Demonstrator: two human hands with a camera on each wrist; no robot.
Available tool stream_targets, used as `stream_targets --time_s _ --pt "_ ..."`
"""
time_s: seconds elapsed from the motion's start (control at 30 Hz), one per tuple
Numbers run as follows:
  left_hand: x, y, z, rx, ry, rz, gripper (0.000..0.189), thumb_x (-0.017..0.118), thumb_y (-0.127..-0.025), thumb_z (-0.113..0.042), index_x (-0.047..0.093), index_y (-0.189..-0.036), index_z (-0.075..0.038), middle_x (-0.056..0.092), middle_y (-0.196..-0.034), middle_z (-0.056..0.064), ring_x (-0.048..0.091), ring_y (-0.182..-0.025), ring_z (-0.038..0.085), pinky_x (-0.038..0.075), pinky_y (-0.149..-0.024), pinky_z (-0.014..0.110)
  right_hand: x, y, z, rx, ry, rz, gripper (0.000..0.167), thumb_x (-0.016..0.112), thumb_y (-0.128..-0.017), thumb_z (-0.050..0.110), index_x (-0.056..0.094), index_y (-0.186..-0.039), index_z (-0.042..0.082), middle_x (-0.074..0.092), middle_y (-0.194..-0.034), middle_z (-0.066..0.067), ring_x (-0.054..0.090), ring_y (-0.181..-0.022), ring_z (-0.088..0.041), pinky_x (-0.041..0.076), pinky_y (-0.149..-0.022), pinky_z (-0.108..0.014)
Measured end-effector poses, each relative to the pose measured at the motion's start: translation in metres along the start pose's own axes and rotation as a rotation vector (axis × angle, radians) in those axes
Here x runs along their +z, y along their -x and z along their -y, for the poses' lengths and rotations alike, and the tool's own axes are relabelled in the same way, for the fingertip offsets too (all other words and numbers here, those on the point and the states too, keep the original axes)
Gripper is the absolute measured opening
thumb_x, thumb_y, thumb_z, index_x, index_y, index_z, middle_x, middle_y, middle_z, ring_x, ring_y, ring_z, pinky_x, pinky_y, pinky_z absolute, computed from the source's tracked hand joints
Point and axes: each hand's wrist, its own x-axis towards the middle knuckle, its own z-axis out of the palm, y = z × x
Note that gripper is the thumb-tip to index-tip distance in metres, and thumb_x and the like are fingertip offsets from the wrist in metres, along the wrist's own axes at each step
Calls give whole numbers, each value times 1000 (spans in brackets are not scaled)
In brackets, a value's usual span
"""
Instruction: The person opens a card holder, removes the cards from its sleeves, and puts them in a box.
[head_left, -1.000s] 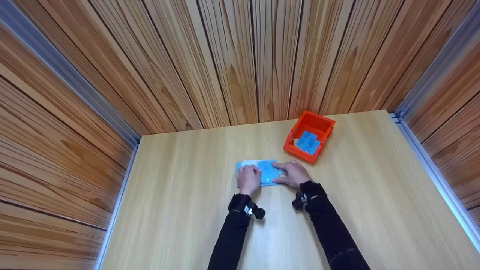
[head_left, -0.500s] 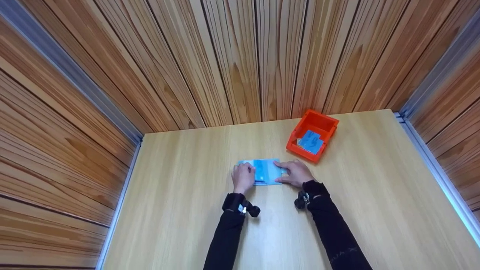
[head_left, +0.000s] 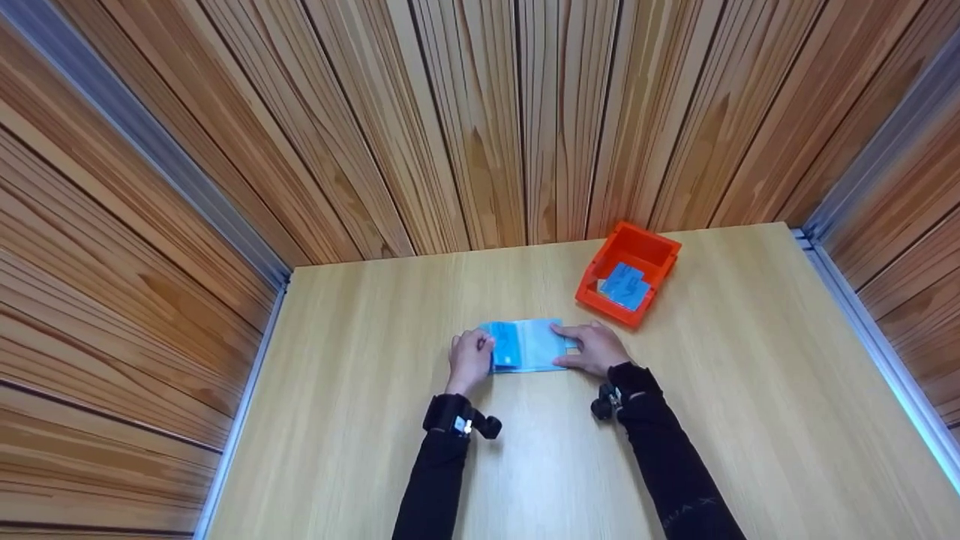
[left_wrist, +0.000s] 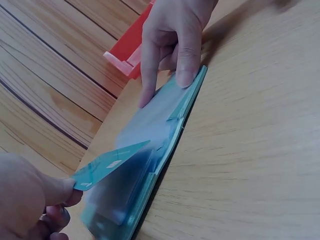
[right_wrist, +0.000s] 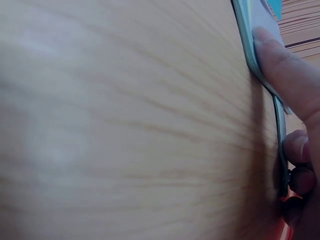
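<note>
A light blue card holder lies opened out on the table, with clear sleeves inside. My left hand pinches a blue card by its outer end, between thumb and fingers. That card stands tilted above the holder's left part, its far edge close over the clear sleeve. At the holder's right end, my right hand presses down with thumb and index finger spread and fairly straight. In the right wrist view the thumb rests on the holder's page, while the other fingers are bent by its edge.
An orange bin stands behind and right of the holder, with blue cards inside. Wood-panelled walls enclose the wooden table at the back and sides.
My left hand has moved left with the blue card, and more of the holder's pale middle shows. My right hand keeps its place on the holder.
</note>
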Motion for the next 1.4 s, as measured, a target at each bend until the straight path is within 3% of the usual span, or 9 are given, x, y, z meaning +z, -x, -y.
stream_targets --time_s 0.23,0.37,0.47,0.73,0.97,1.07,1.2,1.3,1.4 --pt "0 0 -1 -2 35 -8 17 62 -102 -15 62 -86 -9 51 -85 1 46 -92 22 36 -86 39 -1 0 1 -8 -5 -3 76 85 -83 44 54 -150 28 65 -144 -4 45 -94 -23 34 -83 -38" --pt "1 -1 -6 -5 47 -7 18 61 -103 -16 61 -86 -10 52 -86 1 46 -93 22 36 -85 37 -1 0 2 -3 -14 2 75 85 -83 43 54 -150 28 61 -149 -6 49 -101 -25 40 -102 -46" --pt "1 0 -12 5 72 -11 17 61 -103 -15 63 -88 -9 53 -88 2 46 -93 22 36 -85 37 0 1 2 0 -17 7 75 84 -84 43 54 -151 27 59 -150 -6 52 -108 -27 35 -115 -51" --pt "2 1 -28 59 164 -11 16 62 -102 -15 64 -89 -8 54 -88 1 44 -92 19 35 -84 34 -6 2 1 -9 -10 9 74 83 -86 43 54 -151 24 67 -139 -9 53 -105 -28 42 -99 -46" --pt "5 2 -41 57 281 -3 16 62 -102 -13 63 -87 -8 51 -88 -2 42 -92 17 34 -83 32 -12 5 1 7 -199 -31 51 66 -102 29 56 -150 15 59 -150 -7 54 -138 -31 41 -114 -52" --pt "8 3 -46 80 315 3 16 63 -102 -12 64 -87 -7 51 -88 -2 42 -92 16 35 -84 32 -17 7 4 53 -331 -81 38 56 -108 28 64 -141 11 67 -140 -8 61 -127 -29 45 -111 -50" --pt "13 2 -50 125 333 -12 15 63 -101 -11 66 -88 -5 54 -87 0 41 -89 14 35 -83 31 -24 10 16 86 -453 -123 37 45 -112 30 71 -124 7 71 -107 -12 61 -95 -27 51 -89 -40" --pt "16 2 -52 147 351 -18 15 63 -101 -11 66 -88 -5 54 -86 0 40 -87 13 34 -81 29 -27 11 29 86 -511 -140 35 45 -112 30 71 -112 7 62 -86 -9 54 -81 -25 44 -76 -34" --pt "20 3 -53 160 355 -21 14 63 -101 -12 67 -90 -6 54 -86 -1 40 -86 12 34 -79 27 -26 10 37 71 -547 -164 30 51 -110 29 70 -104 7 56 -80 -6 53 -77 -24 44 -72 -32"
